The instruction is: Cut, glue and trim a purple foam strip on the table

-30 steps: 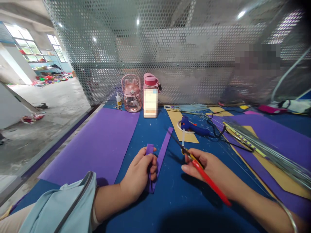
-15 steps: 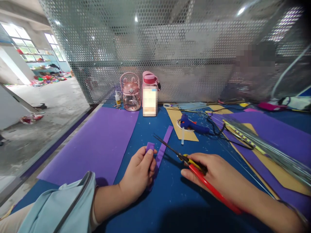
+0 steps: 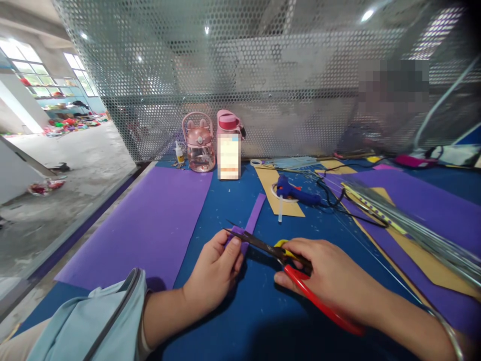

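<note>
Head view: over the last second the scissors (image 3: pixel 263 244) in the right hand (image 3: pixel 323 273) have swung from 1 o'clock down to the purple strip (image 3: pixel 252 220), blades parted across its folded end, pinched by the left hand (image 3: pixel 214 271) at bench (image 3: pixel 263 311) centre; a cut looks imminent. At 11 o'clock, a pink bottle (image 3: pixel 198 143) holds clear liquid.
</note>
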{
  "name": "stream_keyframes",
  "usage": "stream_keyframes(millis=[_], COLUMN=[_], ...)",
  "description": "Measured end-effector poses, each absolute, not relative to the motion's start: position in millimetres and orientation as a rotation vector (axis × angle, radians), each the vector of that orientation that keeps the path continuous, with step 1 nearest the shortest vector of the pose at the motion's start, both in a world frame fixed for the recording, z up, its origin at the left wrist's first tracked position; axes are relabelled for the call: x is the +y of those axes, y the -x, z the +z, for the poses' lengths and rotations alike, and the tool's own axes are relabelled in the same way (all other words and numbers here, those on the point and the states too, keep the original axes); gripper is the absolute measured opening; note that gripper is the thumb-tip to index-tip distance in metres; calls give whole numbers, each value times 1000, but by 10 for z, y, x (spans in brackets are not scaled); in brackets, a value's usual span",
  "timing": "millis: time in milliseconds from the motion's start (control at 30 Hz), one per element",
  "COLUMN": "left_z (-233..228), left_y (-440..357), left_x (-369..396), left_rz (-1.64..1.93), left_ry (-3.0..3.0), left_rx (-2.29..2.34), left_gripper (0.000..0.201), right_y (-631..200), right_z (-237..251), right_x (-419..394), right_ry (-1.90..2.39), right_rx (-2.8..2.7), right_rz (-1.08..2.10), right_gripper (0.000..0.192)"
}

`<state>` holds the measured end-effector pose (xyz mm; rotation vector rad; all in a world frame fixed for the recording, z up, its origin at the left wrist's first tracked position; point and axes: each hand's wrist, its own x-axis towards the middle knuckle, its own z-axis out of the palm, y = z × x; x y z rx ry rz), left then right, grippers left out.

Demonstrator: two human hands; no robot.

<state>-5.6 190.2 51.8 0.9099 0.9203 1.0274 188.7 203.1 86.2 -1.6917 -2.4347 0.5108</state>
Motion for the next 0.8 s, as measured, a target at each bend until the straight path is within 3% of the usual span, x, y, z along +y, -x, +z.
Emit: stream_keyframes(millis=[800], left_z=[356], left_y=[82], left_x=[1878], left_rz=[1061], left_ry=[-1053], left_rx=[897], left_gripper=[33], right_y=[-1889], right_z=[768], right_x=[2036], right_ry=[1583], right_rx=[-2399], right_rz=[631], right_gripper=[27])
